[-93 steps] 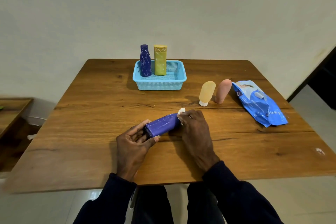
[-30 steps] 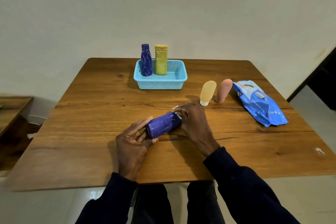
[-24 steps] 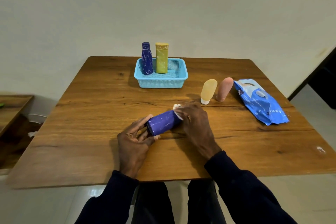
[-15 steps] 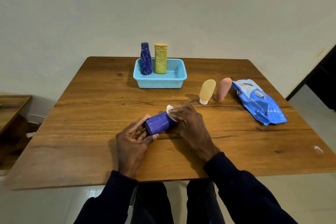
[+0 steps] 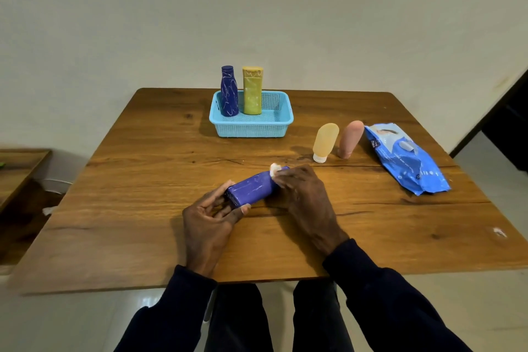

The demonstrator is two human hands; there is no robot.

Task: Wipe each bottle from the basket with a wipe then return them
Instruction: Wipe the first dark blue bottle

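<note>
A purple bottle (image 5: 251,188) lies on its side just above the wooden table (image 5: 143,208), near its front middle. My left hand (image 5: 211,217) grips the bottle's base end. My right hand (image 5: 303,194) holds a small white wipe (image 5: 275,169) against the bottle's far end, covering that end. A light blue basket (image 5: 251,126) stands at the back middle with a dark blue bottle (image 5: 229,91) and a yellow bottle (image 5: 252,90) upright in it.
Right of the basket, a pale yellow tube (image 5: 324,141) and a pink tube (image 5: 350,138) stand cap down. A blue pack of wipes (image 5: 405,163) lies at the right. A small white scrap (image 5: 499,232) sits near the right front edge.
My right hand has slid the wipe back and forth along the purple bottle, toward my left hand and then out to the far end again. My left hand keeps its hold.
</note>
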